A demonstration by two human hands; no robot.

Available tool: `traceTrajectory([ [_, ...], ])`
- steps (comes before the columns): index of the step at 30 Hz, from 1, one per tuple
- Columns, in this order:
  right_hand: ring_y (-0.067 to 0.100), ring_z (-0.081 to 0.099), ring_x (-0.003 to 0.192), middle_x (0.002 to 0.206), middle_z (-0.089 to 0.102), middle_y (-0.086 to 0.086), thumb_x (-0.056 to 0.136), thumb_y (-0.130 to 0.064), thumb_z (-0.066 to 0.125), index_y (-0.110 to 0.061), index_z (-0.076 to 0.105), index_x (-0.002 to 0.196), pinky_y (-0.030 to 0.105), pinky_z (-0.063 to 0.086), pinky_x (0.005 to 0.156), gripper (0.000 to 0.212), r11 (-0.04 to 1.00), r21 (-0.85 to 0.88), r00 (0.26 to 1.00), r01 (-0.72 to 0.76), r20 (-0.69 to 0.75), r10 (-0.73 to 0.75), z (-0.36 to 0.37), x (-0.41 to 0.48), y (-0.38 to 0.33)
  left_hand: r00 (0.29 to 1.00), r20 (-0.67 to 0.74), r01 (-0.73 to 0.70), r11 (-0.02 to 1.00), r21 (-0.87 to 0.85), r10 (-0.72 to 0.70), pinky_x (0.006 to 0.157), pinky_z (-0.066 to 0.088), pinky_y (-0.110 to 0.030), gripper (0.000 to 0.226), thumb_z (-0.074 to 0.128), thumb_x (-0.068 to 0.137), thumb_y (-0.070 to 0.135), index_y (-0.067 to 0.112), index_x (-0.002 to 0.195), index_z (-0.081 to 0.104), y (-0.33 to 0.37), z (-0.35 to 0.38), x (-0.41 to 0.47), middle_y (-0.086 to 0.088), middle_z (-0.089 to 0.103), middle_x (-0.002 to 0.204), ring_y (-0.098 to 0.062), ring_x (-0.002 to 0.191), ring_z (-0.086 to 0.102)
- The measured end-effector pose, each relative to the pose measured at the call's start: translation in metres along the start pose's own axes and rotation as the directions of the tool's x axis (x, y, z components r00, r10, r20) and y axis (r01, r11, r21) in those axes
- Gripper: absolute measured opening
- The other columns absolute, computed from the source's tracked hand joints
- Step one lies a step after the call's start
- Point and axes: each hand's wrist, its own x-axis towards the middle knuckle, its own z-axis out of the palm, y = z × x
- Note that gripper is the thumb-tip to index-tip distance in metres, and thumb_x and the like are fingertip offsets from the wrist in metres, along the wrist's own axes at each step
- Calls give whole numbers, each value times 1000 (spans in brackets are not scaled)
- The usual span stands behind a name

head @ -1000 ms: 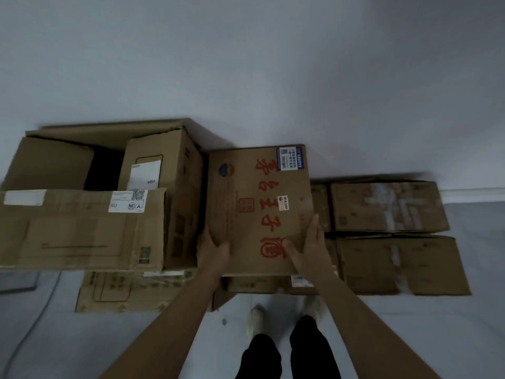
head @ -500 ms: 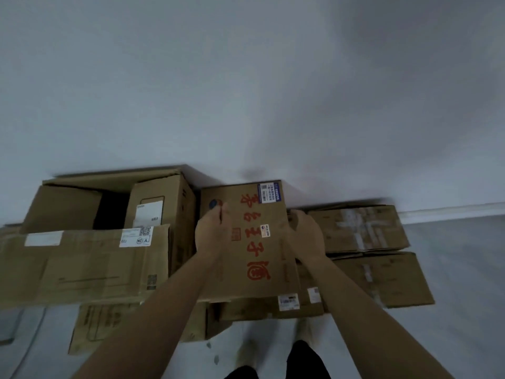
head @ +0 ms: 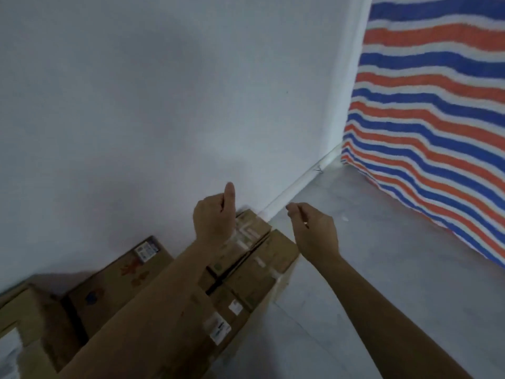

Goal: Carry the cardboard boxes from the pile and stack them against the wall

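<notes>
Head view: cardboard boxes [head: 262, 266] stacked at the foot of the white wall [head: 164, 105], both hands clear of them.
Five plain rectangular cartons can be made out, blurred, some taped and labelled. The red-printed box [head: 123, 277] lies flat on top, long axis along the wall, label end toward the striped tarpaulin [head: 437, 119]. Left hand [head: 214, 220]: fingers fisted, thumb raised, holding nothing. Right hand [head: 314, 231]: fingers loosely curled, holding nothing.

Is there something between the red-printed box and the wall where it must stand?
Nothing visible. The red-printed box lies with its far edge at the wall, and no object shows between them. The left arm hides the box's right side, so that part cannot be checked.
</notes>
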Motion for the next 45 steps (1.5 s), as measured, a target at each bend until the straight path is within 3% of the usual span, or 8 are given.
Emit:
traceTrajectory([
  [6, 19, 68, 88, 100, 75, 7, 106, -44, 42, -14, 72, 110, 29, 52, 78, 43, 967, 31, 925, -252, -285, 250, -177, -85, 91, 953, 215, -164, 960, -227, 214, 47, 25, -28, 63, 40, 105, 34, 24, 44, 26, 178, 101, -71, 8, 33, 40, -13, 39, 32],
  [10, 14, 68, 87, 101, 75, 3, 105, -48, 39, -18, 71, 108, 23, 49, 74, 44, 925, 29, 844, -380, -398, 359, -278, -173, 152, 885, 277, -239, 877, -416, 373, 63, 42, -9, 28, 52, 101, 31, 33, 73, 52, 292, 160, -160, 8, 64, 71, -6, 60, 56],
  [16, 12, 68, 83, 98, 76, 0, 104, -48, 40, -19, 71, 108, 21, 52, 73, 43, 802, 66, 594, -594, -637, 492, -449, -381, 273, 666, 365, -264, 663, -700, 651, 87, 58, -30, 28, 54, 95, 48, 31, 117, 60, 463, 262, -376, 14, 66, 115, -8, 101, 67],
  [21, 10, 69, 81, 97, 77, -3, 105, -47, 40, -20, 73, 107, 29, 59, 75, 43, 683, 203, 308, -702, -778, 548, -567, -542, 355, 522, 465, -107, 596, -796, 715, 86, 59, -30, 10, 58, 95, 41, 41, 105, 59, 592, 307, -557, 23, 64, 106, -5, 93, 68],
  [29, 12, 72, 82, 87, 77, -9, 104, -44, 44, -20, 76, 96, 34, 57, 74, 40, 605, 328, 77, -725, -835, 545, -681, -664, 463, 343, 464, 69, 470, -880, 817, 91, 56, -26, 40, 63, 97, 29, 22, 135, 52, 712, 387, -721, 9, 60, 128, -14, 119, 61],
  [33, 14, 72, 81, 86, 77, -7, 104, -43, 45, -19, 76, 95, 32, 54, 71, 40, 542, 328, 4, -774, -853, 523, -753, -702, 531, 253, 417, 104, 404, -909, 873, 90, 57, -27, 27, 62, 99, 20, 32, 122, 56, 782, 445, -801, 14, 61, 118, -11, 116, 61],
  [38, 26, 70, 77, 77, 74, 1, 97, -60, 30, -14, 70, 87, 42, 55, 68, 62, 402, 328, -124, -855, -882, 455, -858, -772, 591, -11, 500, 145, 496, -856, 866, 61, 50, -37, 41, 54, 102, 24, 31, 62, 50, 891, 509, -920, 10, 48, 58, -13, 56, 52],
  [45, 13, 71, 86, 87, 76, -14, 104, -42, 45, -22, 74, 86, 33, 52, 74, 40, 341, 546, -420, -765, -825, 378, -951, -924, 641, -322, 412, 101, 464, -880, 852, 48, 27, -33, 56, 44, 104, 35, 14, 52, 42, 995, 542, -1114, 1, 39, 46, -11, 43, 35],
])
